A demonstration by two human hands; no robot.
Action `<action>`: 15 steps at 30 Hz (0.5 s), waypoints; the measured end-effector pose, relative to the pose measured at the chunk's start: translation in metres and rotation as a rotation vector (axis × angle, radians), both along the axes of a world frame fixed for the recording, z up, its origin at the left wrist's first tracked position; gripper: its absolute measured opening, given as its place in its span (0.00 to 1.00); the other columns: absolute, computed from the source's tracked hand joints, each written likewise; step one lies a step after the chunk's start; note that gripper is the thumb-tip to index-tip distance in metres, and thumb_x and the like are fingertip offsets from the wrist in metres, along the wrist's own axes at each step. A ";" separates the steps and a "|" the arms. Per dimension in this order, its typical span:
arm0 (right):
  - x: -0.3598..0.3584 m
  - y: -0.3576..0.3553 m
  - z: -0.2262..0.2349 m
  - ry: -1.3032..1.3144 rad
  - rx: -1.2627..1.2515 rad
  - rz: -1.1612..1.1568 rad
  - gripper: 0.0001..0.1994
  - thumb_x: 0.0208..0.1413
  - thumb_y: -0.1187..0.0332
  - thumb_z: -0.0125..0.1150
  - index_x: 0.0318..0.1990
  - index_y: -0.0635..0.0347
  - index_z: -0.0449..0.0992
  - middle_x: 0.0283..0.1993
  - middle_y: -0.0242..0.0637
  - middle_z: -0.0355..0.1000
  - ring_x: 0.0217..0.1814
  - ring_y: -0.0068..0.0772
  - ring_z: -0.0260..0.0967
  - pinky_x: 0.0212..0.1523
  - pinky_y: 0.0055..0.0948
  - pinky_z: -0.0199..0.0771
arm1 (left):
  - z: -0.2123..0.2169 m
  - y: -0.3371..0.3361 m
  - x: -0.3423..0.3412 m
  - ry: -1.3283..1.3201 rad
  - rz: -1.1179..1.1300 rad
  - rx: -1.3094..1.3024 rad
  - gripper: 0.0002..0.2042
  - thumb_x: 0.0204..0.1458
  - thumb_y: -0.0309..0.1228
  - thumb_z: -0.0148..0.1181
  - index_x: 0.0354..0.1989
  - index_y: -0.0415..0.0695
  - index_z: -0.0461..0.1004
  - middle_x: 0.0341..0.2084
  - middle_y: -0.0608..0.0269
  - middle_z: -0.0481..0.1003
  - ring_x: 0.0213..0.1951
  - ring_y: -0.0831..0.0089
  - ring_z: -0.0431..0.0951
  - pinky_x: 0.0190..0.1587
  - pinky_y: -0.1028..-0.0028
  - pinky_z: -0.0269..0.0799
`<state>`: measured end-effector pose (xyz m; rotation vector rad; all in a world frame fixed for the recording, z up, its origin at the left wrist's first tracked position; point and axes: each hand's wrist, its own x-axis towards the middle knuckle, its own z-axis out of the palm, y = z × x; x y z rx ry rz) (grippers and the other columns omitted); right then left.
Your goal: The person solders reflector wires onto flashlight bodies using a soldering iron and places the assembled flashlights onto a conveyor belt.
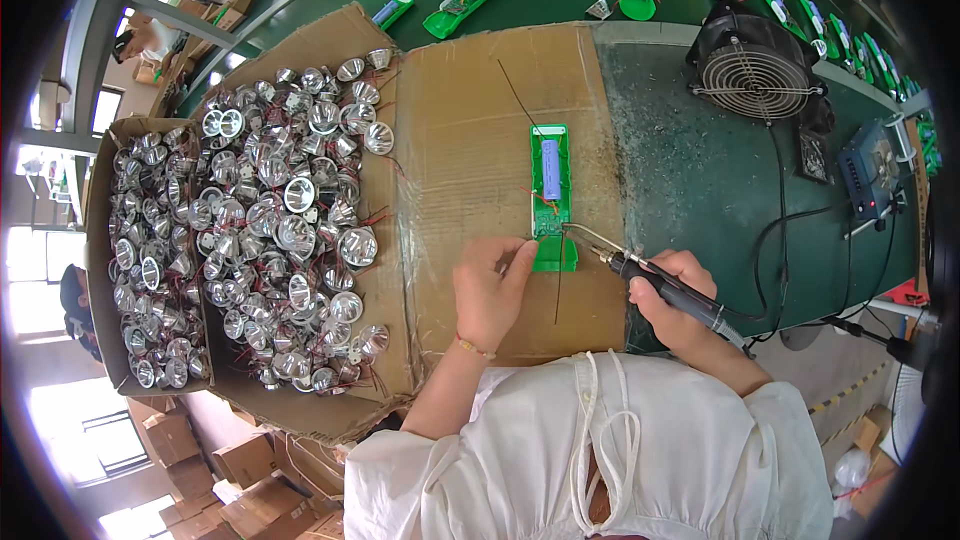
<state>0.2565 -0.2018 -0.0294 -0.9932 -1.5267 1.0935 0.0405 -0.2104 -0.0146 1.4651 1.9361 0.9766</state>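
Observation:
On the cardboard sheet [450, 140] in front of me lies a green plastic housing [556, 258] with a lavender cylindrical battery [551, 169] in its upper half. Below the battery sits a small circuit board with short red wires. Thin dark wires stick out past both ends of the housing. My left hand [490, 282] is closed at the housing's lower left edge, thumb and fingertips against it. In my right hand [678, 298] is a soldering iron [660, 282] with a thin curved metal tube along it. Its tip points at the board from the right; exact contact is too small to tell.
A carton [340, 428] full of shiny reflector cups [297, 235] with red wires stands at left. More green housings [468, 2] with batteries line the far side. At right are a black fan [755, 80], a blue box [868, 175] with a dial, and dark cables.

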 end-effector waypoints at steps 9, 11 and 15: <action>-0.004 -0.001 0.002 -0.008 -0.036 -0.016 0.08 0.46 0.73 0.61 0.29 0.65 0.68 0.22 0.36 0.69 0.19 0.18 0.63 0.20 0.18 0.62 | -0.011 0.005 0.005 0.012 -0.070 0.148 0.05 0.43 0.26 0.60 0.22 0.39 0.72 0.23 0.58 0.71 0.27 0.64 0.70 0.29 0.70 0.65; -0.005 -0.003 0.002 -0.004 -0.125 -0.021 0.08 0.46 0.73 0.61 0.29 0.65 0.68 0.22 0.35 0.69 0.19 0.17 0.63 0.20 0.18 0.61 | -0.014 0.005 0.004 0.028 -0.077 0.155 0.05 0.43 0.26 0.60 0.21 0.39 0.71 0.23 0.58 0.71 0.27 0.64 0.70 0.29 0.70 0.65; -0.004 -0.007 -0.002 -0.012 -0.137 -0.036 0.09 0.47 0.72 0.61 0.30 0.65 0.67 0.22 0.35 0.69 0.20 0.18 0.64 0.21 0.18 0.63 | -0.015 0.006 0.006 0.002 -0.058 0.164 0.05 0.43 0.25 0.59 0.21 0.39 0.71 0.23 0.58 0.71 0.26 0.64 0.70 0.28 0.71 0.65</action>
